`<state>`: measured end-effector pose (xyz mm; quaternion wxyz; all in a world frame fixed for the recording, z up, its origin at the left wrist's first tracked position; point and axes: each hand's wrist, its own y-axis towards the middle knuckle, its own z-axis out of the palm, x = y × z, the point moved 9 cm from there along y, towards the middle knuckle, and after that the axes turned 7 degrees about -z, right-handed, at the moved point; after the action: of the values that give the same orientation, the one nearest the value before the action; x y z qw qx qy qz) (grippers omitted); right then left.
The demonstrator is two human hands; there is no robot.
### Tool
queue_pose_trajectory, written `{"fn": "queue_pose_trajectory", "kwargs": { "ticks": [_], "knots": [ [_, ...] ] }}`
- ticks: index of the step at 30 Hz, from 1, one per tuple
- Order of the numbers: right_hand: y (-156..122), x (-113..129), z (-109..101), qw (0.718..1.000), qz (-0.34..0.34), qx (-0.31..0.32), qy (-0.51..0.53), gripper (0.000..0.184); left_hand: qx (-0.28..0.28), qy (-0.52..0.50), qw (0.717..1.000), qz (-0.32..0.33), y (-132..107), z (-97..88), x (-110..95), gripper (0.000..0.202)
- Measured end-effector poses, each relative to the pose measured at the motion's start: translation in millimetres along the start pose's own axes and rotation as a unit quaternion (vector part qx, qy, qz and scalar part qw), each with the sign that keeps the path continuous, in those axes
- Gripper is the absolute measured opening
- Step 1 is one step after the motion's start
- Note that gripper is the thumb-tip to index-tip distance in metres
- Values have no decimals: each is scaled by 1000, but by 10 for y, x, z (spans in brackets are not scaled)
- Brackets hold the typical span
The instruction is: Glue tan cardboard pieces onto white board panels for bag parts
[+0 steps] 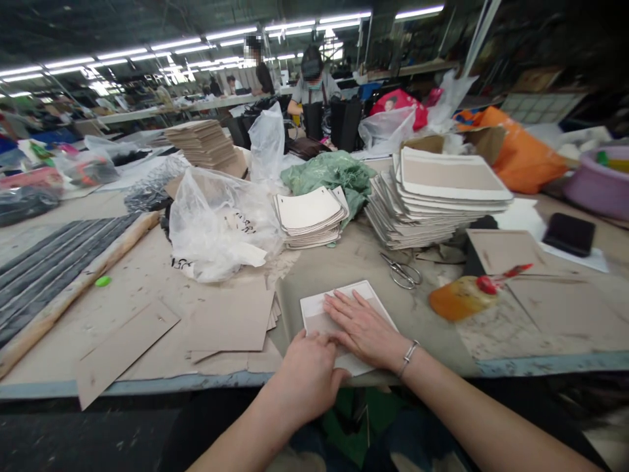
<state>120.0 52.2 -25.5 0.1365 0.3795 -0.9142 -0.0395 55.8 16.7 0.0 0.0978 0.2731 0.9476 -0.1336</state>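
Observation:
A rectangular white-edged panel (313,305) with a grey-beige board on its face lies on the table in front of me. My right hand (367,329) rests flat on it, fingers stretched out toward its far left. At the near left edge of the panel, my left hand (310,368) is closed, its fingers curled over the edge and its thumb near the bottom side. The hands partly cover the panel. Left of it lie several beige cardboard pieces (230,319). Scissors (401,271) and a bottle of amber liquid (459,298) with a red top are to the right.
Behind the panel stand a small stack of white panels (310,215) and a taller stack (442,180). A clear plastic bag (216,219) and green plastic (329,172) lie nearby. A dark phone-like object (570,234) is at right. A co-worker (314,82) sits across.

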Motion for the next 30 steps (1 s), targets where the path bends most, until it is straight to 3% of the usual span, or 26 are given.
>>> {"fn": "queue_pose_trajectory", "kwargs": {
  "ticks": [4, 7, 9, 14, 27, 30],
  "knots": [
    [-136, -116, -76, 998, 54, -25, -35, 58, -56, -1, 998, -41, 88, -123, 193, 34],
    [-244, -213, -56, 993, 100, -21, -56, 64, -102, 45, 991, -76, 137, -115, 327, 52],
    [-293, -267, -25, 990, 124, -15, -63, 67, -95, 72, 989, -84, 164, -20, 369, 63],
    [-324, -321, 10, 988, 143, -12, -63, 69, -60, 96, 990, -88, 199, 161, 382, 68],
    [-340, -407, 2, 986, 166, -28, -5, 67, -45, 61, 994, -82, 260, 158, 407, 63],
    [-407, -492, -113, 974, 215, -63, 30, 64, -94, -14, 991, -96, 291, 77, 576, 59]
  ]
}}
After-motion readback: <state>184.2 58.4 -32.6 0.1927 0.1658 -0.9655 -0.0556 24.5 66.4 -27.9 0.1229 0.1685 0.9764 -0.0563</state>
